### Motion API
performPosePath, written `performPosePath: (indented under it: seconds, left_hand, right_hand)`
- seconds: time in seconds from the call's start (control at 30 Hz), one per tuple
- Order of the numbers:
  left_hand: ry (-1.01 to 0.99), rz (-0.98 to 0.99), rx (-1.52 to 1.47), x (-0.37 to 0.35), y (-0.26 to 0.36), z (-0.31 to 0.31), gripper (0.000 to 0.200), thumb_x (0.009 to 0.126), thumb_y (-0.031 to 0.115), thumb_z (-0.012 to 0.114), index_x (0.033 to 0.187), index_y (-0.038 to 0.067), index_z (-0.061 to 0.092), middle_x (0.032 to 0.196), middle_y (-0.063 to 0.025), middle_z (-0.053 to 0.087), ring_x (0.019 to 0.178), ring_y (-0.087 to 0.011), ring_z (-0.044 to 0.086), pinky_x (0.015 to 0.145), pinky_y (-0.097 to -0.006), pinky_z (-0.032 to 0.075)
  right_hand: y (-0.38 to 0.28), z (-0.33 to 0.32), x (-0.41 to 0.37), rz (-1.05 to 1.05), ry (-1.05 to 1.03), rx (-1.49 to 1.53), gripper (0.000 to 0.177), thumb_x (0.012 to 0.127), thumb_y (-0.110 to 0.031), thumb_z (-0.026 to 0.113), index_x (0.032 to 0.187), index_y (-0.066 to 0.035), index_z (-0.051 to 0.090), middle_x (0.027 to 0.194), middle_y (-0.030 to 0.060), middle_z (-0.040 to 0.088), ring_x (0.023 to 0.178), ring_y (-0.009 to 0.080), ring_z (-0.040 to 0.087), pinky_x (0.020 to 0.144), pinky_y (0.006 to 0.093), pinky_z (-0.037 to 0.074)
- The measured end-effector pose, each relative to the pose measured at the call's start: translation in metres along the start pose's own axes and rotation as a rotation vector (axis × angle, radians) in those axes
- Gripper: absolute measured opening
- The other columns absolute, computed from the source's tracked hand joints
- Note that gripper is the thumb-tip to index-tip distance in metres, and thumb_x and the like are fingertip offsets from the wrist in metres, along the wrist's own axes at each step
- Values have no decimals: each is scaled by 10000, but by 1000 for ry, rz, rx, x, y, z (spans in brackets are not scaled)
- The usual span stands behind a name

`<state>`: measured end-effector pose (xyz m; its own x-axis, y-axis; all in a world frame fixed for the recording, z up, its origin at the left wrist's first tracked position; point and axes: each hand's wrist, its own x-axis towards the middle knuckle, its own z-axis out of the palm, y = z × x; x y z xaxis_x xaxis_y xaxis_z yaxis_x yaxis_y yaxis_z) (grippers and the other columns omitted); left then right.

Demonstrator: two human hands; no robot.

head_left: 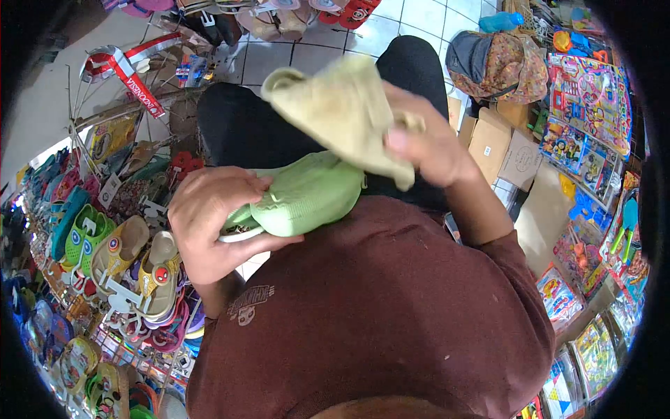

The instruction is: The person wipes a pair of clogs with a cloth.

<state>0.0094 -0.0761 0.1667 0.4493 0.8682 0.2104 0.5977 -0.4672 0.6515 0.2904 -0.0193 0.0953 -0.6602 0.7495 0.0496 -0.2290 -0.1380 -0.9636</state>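
Observation:
A light green shoe (pixel 310 199) with a ribbed surface lies across my lap, close against the maroon shirt. My left hand (pixel 220 216) is closed around its left end, thumb below and fingers over the top. In my right hand (pixel 429 143) is a pale yellow cloth (pixel 335 108), bunched at the fingers and blurred by motion. The cloth hangs over the far right end of the shoe and hides part of it.
Racks of children's sandals (pixel 122 255) stand close on my left. A lanyard (pixel 136 80) hangs above them. To the right are a patterned backpack (pixel 499 66), cardboard boxes (pixel 488 146) and packaged toys (pixel 590 98). More footwear (pixel 279 21) sits ahead on the tiled floor (pixel 269 63).

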Motion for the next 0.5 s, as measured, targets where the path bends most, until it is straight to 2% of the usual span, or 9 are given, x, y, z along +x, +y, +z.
performPosePath:
  seconds: [0.03,0.1,0.13,0.17,0.23,0.33,0.37,0.43,0.5]
  left_hand:
    - [27,-19,20,0,-1,0,547,486,359,972,886,95,710,897,-59,758,854,-275,740,738,-391,560]
    - [-51,7,44,5,2,-3,534,496,344,970,888,93,709,896,-62,757,857,-271,740,740,-391,559]
    - [-90,20,55,6,3,-4,528,501,337,969,889,92,709,895,-63,757,859,-269,741,740,-391,559]
    - [-86,43,41,6,3,-3,525,501,331,967,892,91,710,900,-64,758,860,-268,741,741,-391,559]
    - [-74,81,15,4,2,3,520,502,318,963,896,90,713,908,-66,762,862,-266,742,741,-391,559]
    - [-65,96,1,6,3,6,519,499,315,962,894,90,711,891,-64,764,845,-268,743,730,-387,563]
    - [-62,94,0,8,3,6,518,500,316,963,893,91,710,887,-64,763,840,-270,743,729,-387,564]
    - [-28,79,-6,11,4,9,517,503,314,969,889,92,707,876,-69,761,826,-277,743,734,-388,566]
    - [-38,78,13,9,4,10,585,458,293,990,914,78,694,897,-92,757,855,-305,740,772,-418,562]
  right_hand:
    - [-1,11,1,-210,0,-148,561,943,-378,627,1373,-20,586,1422,230,529,1221,337,590,1017,427,474]
    - [15,25,4,-507,-66,-477,495,928,-392,655,1312,-81,645,1474,255,484,1254,409,571,1041,473,460]
    - [24,33,-3,-516,-47,-554,450,927,-397,661,1268,-104,676,1474,258,486,1258,434,566,1046,494,456]
    - [36,38,-13,-492,41,-455,430,920,-408,667,1206,-88,691,1428,273,522,1266,424,567,1043,505,460]
    - [57,47,-31,-310,98,-157,707,875,-504,696,1350,-2,548,1461,275,479,1304,373,550,1062,445,455]
    - [73,42,-41,-301,120,-150,832,876,-554,671,1399,53,450,1424,259,493,1270,339,557,1037,413,465]
    - [76,43,-40,-318,148,-110,659,923,-508,633,1336,-3,544,1412,271,500,1253,383,558,1025,444,468]
    - [76,36,-34,-368,159,-150,550,974,-466,569,1306,-29,606,1395,273,504,1255,414,529,1046,478,436]
    - [81,36,-38,-302,184,-110,588,978,-476,547,1333,-8,577,1407,278,492,1281,426,505,1072,483,407]
